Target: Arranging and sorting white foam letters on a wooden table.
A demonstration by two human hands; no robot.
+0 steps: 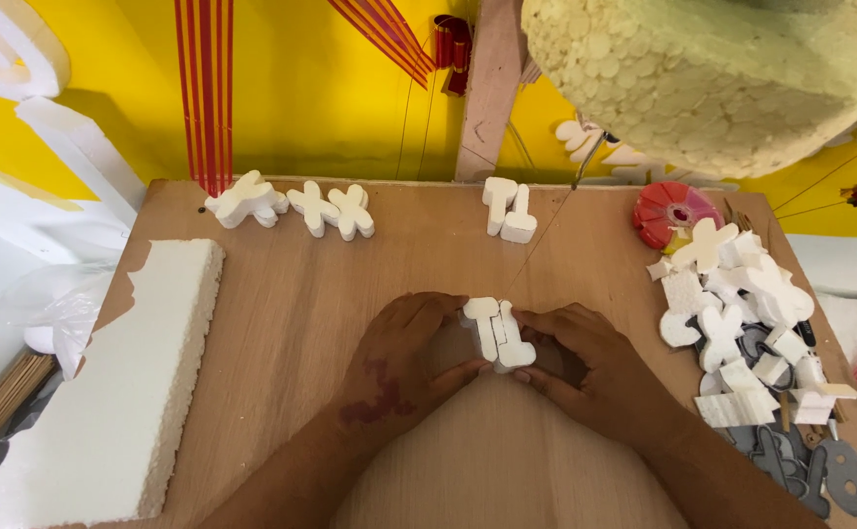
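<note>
Here, on a plywood worktop [291, 323], a long white foam slab [120, 392] fills the lower left of the frame and a heap of foam offcuts [742, 313] lines the right edge. At centre, the left hand [399, 358] and right hand [585, 367] pinch a white foam letter cutout [499, 333] between their fingertips, just touching a thin wire [536, 240].

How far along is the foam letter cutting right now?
Done: finished foam shapes stand along the board's far edge. In hand: both the left hand and right hand grip a white foam piece at the wire. Left: a foam slab lies uncut.
</note>
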